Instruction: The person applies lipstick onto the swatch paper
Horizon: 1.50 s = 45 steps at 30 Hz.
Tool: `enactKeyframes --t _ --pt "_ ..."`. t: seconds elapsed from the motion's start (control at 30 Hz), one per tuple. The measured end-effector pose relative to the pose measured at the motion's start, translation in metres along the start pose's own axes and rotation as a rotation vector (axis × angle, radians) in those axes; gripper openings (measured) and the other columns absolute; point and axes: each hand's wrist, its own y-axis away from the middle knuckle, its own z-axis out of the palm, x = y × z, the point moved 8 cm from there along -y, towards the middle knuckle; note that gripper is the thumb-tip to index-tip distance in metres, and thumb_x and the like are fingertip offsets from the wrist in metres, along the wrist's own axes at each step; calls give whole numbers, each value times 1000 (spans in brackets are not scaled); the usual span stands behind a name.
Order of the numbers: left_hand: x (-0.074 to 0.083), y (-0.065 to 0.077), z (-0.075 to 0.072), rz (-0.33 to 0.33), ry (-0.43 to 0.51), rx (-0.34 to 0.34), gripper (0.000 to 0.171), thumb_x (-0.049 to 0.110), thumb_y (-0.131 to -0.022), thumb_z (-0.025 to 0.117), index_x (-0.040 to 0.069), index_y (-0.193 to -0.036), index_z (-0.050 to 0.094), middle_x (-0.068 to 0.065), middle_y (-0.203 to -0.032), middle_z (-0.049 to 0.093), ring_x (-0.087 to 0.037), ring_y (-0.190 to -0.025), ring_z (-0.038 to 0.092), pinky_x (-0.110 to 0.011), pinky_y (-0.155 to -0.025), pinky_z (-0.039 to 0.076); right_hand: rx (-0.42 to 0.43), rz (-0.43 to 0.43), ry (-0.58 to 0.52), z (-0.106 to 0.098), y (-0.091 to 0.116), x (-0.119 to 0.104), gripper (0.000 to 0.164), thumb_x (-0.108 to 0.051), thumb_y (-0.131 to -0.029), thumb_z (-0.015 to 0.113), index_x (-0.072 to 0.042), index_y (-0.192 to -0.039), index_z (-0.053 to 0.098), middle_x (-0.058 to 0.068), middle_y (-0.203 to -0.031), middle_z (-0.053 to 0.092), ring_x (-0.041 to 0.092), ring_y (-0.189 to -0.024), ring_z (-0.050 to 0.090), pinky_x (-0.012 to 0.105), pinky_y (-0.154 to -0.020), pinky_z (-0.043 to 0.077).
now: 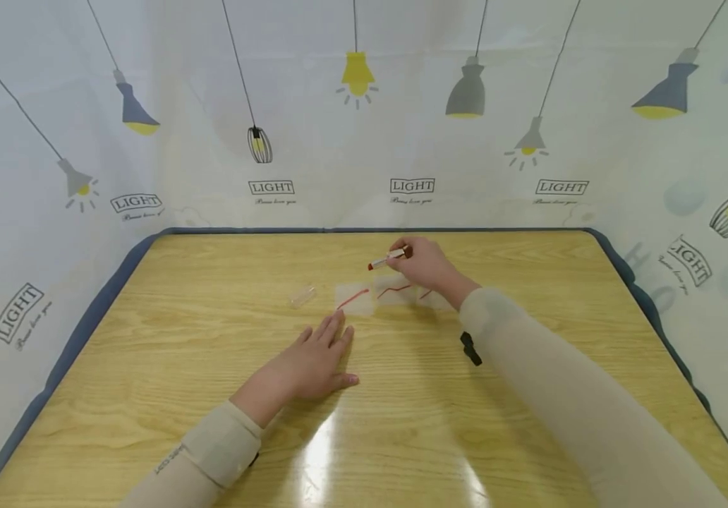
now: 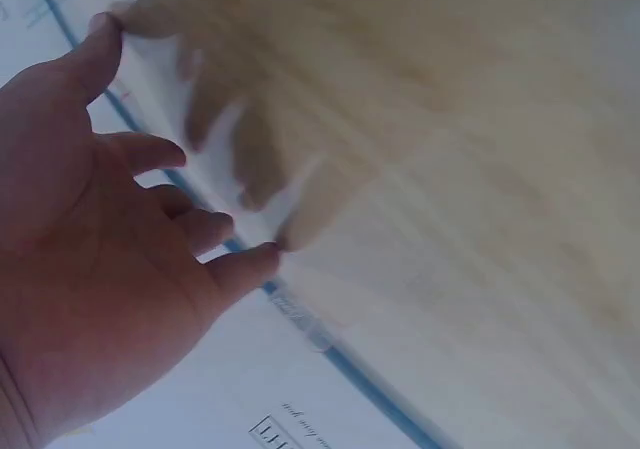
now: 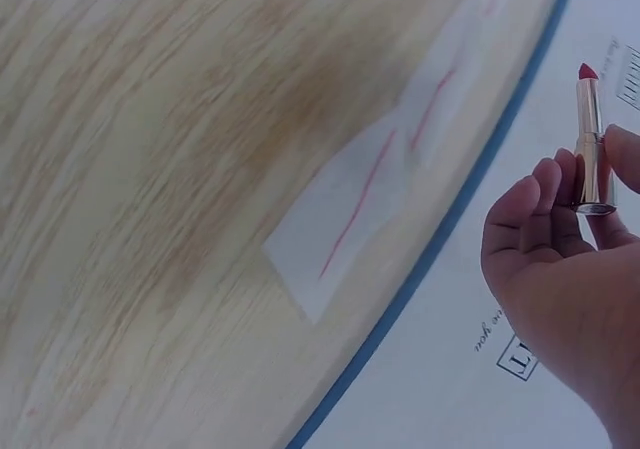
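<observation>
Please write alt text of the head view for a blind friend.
A right hand holds a red lipstick over a table, near three white slips with red lines. The left hand is at the leftmost slip's near edge; a clear cap lies left of that slip.

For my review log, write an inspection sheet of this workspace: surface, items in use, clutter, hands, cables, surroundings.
Surface: wood-grain table, with glare along the near side.
Papers: three pale slips in a row, each bearing a red line.
Lipstick: uncapped, red tip exposed, held off the table.
Cap: clear, lying left of the slips.
Clutter: nothing seen.
Left grip: left hand palm down, fingers spread, fingertips by the left slip's near edge; holds nothing.
Right grip: right hand pinches the lipstick.
Cables: nothing seen; the lamp cords are printed.
Surroundings: white backdrop printed with lamps and "LIGHT".
</observation>
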Motion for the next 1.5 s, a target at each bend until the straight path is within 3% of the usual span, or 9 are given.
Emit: enactKeyframes --t 0.17,0.33,0.43,0.57,0.73,0.87,1.03,1.2,1.5 --pt "5 -1 -19 -42 15 41 97 60 -103 61 11 -172 13 -21 -179 -7 -38 -168 7 -61 -132 25 52 22 -187 -15 17 -3 37 -30 -107 66 -9 -137 64 16 -122 67 23 -95 58 34 -77 49" --pt "17 -3 -64 -64 149 179 87 54 -104 64 12 -170 27 -23 -178 13 -43 -162 28 -60 -127 37 69 38 -449 -25 43 -9 42 -30 -108 65 -8 -143 61 7 -116 69 20 -97 63 28 -78 56" --pt "22 -3 -87 -86 359 316 74 51 -105 65 12 -163 42 -18 -172 37 -40 -156 42 -58 -124 42 68 28 -624 -26 62 -12 41 -27 -108 64 -4 -142 60 1 -110 69 19 -97 64 24 -78 58" --pt "32 -2 -99 -65 729 481 58 46 -105 66 13 -151 58 -9 -154 62 -31 -145 57 -52 -120 48 53 15 -874 -19 87 -13 28 -23 -110 61 -3 -130 62 -1 -103 70 15 -93 64 23 -79 59" --pt "55 -2 -102 55 1184 609 46 35 -102 73 14 -143 66 -3 -143 69 -23 -135 65 -44 -116 53 41 10 -1151 -7 115 -16 13 -20 -110 59 -10 -114 67 -2 -98 71 12 -88 66 23 -82 60" --pt "72 -3 -100 87 1384 669 43 30 -100 77 15 -139 68 -3 -139 72 -19 -132 67 -42 -114 55 35 8 -1287 2 134 -18 15 -21 -111 58 -14 -107 71 -2 -98 73 13 -87 66 24 -84 59" --pt "90 -4 -91 99 1507 677 37 23 -99 78 11 -133 71 -8 -130 74 -20 -127 68 -40 -110 56 78 -11 -1315 7 156 -11 20 -18 -110 58 -19 -106 77 -6 -99 75 10 -87 67 23 -84 59" --pt "92 -3 -75 67 1580 697 28 17 -97 79 6 -123 73 -4 -118 76 -15 -117 71 -33 -104 58 150 -40 -1189 6 173 1 20 -9 -107 63 -22 -114 77 -8 -103 75 9 -89 68 23 -86 60" --pt "97 -1 -66 110 1677 750 17 5 -95 79 1 -112 74 7 -102 74 -11 -104 71 -28 -95 61 186 -80 -1000 -3 185 1 29 -7 -105 66 -7 -134 68 -5 -110 76 11 -93 72 24 -91 62"
